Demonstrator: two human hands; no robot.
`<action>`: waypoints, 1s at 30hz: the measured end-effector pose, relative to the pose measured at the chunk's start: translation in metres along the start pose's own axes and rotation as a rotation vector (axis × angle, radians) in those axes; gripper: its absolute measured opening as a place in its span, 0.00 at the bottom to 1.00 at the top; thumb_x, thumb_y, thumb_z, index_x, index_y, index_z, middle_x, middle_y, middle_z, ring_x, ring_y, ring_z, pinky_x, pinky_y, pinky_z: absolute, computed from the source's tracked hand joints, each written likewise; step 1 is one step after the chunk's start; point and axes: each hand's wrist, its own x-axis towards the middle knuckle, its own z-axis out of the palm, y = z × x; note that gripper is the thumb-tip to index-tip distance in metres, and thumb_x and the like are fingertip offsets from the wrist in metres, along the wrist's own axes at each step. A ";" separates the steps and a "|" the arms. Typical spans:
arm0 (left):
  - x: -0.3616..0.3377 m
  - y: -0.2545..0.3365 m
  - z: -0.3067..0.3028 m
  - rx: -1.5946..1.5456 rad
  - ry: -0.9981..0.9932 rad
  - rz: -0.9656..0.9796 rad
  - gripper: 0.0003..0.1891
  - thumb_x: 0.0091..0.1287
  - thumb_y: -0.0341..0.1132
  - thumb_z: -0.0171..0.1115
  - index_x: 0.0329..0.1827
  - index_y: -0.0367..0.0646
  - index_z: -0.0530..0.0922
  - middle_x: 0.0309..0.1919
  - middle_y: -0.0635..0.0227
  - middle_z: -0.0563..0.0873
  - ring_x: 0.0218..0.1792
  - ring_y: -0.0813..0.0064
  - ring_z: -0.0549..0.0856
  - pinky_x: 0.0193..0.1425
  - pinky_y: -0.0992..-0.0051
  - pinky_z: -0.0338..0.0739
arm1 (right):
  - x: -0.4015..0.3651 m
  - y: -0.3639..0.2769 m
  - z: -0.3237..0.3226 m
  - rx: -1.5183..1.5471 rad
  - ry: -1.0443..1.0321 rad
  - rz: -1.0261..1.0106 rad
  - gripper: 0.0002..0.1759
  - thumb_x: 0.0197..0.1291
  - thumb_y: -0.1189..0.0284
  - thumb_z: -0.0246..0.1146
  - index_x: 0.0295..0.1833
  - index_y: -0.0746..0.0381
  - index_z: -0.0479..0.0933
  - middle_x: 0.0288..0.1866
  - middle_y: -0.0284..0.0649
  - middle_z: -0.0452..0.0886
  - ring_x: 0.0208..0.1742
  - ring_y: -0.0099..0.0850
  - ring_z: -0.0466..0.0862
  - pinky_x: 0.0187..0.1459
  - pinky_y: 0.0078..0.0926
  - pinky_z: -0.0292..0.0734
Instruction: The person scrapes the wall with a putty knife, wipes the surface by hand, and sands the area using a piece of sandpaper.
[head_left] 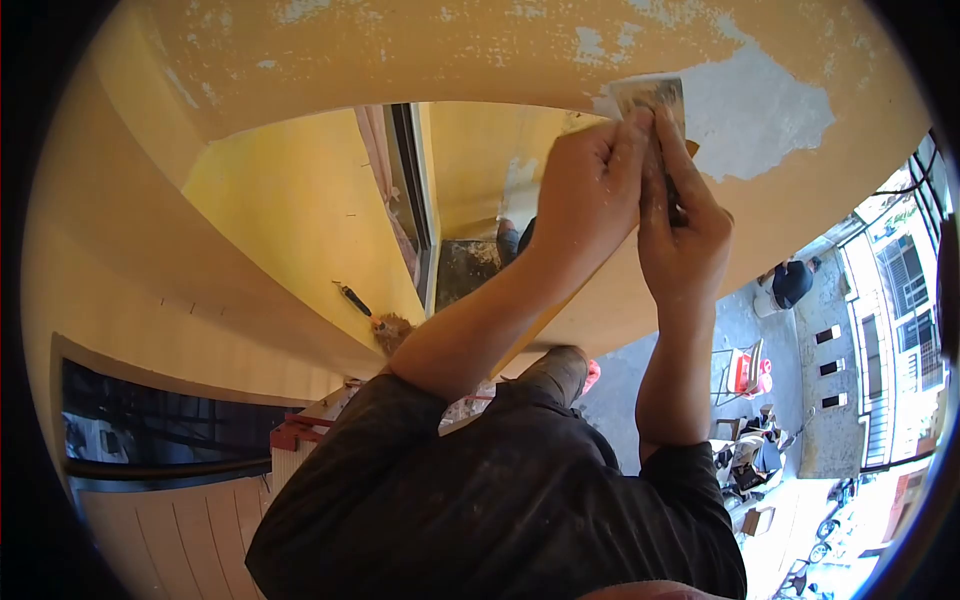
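A broad metal scraper (655,92) lies against the orange painted surface overhead, at the edge of a bare grey patch (765,110). My left hand (598,180) is closed around the scraper near the base of its blade. My right hand (688,225) is also closed on it, with fingers stretched up along the handle toward the blade. Most of the handle is hidden by my hands. Paint is flaked to white in several spots on the orange surface (430,65).
Left of my arm, a black-and-orange hand tool (357,304) rests on a yellow ledge. A window frame (412,180) stands in the opening. Far below right are a person (791,284) by a bucket, a red-and-white chair (745,372) and piled clutter (757,455).
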 end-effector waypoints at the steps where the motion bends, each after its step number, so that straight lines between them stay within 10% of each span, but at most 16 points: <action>1: -0.001 -0.004 0.000 0.041 0.004 0.024 0.23 0.76 0.44 0.52 0.26 0.36 0.78 0.15 0.73 0.76 0.19 0.87 0.72 0.22 0.80 0.67 | -0.001 0.005 0.002 0.014 0.023 -0.039 0.22 0.64 0.83 0.56 0.65 0.64 0.74 0.56 0.47 0.83 0.49 0.19 0.80 0.46 0.17 0.76; 3: 0.007 -0.003 0.000 0.069 0.015 0.056 0.23 0.76 0.44 0.52 0.25 0.36 0.77 0.15 0.73 0.76 0.19 0.87 0.72 0.22 0.79 0.67 | 0.008 0.007 0.004 0.018 0.043 -0.089 0.22 0.64 0.83 0.56 0.65 0.64 0.74 0.56 0.48 0.83 0.50 0.20 0.81 0.47 0.17 0.76; 6: 0.002 0.001 -0.003 0.019 0.002 0.061 0.22 0.76 0.43 0.52 0.25 0.36 0.76 0.15 0.73 0.75 0.19 0.87 0.72 0.21 0.79 0.66 | 0.003 0.007 0.007 -0.031 0.139 -0.175 0.24 0.59 0.83 0.61 0.63 0.60 0.77 0.30 0.45 0.86 0.21 0.14 0.73 0.26 0.16 0.72; 13: 0.007 0.006 -0.004 0.016 0.030 0.083 0.22 0.76 0.42 0.52 0.25 0.36 0.75 0.15 0.73 0.74 0.18 0.87 0.71 0.22 0.79 0.65 | 0.006 0.004 0.008 -0.038 0.131 -0.206 0.24 0.60 0.84 0.59 0.63 0.62 0.76 0.38 0.50 0.86 0.24 0.15 0.75 0.28 0.17 0.73; 15: 0.003 0.000 -0.005 0.116 0.017 0.093 0.21 0.73 0.40 0.53 0.24 0.33 0.74 0.12 0.55 0.73 0.13 0.67 0.69 0.21 0.66 0.64 | 0.009 0.002 0.011 -0.032 0.145 -0.223 0.24 0.60 0.84 0.59 0.63 0.62 0.76 0.40 0.51 0.86 0.25 0.16 0.76 0.28 0.17 0.73; 27: 0.008 0.010 0.003 0.155 -0.048 0.046 0.22 0.75 0.43 0.53 0.24 0.36 0.76 0.13 0.71 0.75 0.17 0.84 0.71 0.21 0.76 0.64 | 0.005 0.011 0.005 0.005 0.202 -0.121 0.24 0.61 0.84 0.60 0.64 0.62 0.76 0.38 0.49 0.87 0.28 0.15 0.77 0.29 0.16 0.73; 30: 0.011 0.007 0.002 0.193 -0.023 0.086 0.23 0.75 0.43 0.53 0.23 0.35 0.76 0.12 0.72 0.74 0.16 0.85 0.71 0.20 0.76 0.63 | 0.006 0.010 0.003 0.007 0.101 -0.077 0.22 0.65 0.84 0.55 0.65 0.67 0.72 0.58 0.48 0.81 0.51 0.23 0.81 0.48 0.16 0.76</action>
